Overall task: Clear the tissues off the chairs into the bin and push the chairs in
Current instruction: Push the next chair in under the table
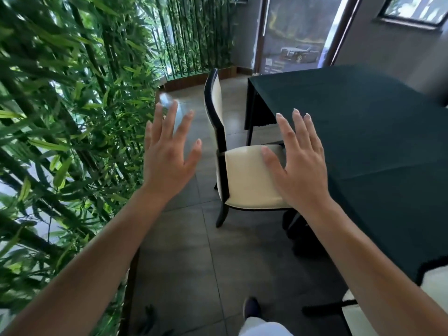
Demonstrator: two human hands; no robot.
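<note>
Cream-cushioned black wooden chair point(247, 175), seat showing no tissue, is standing out from the green-clothed table's edge point(363, 141); both empty hands, left hand point(167, 156) and right hand point(300, 166), are reaching wide-fingered and should press its backrest squarely.

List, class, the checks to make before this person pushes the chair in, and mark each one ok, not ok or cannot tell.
1. Left hand free, fingers spread: ok.
2. Right hand free, fingers spread: ok.
3. Chair seat free of tissues: ok on the visible part; the right hand hides some of it.
4. Chair pushed in under the table: not ok, most of the seat sticks out.
5. Hands on the chair: not ok, neither grips it.
6. Bin in view: not ok.
</note>
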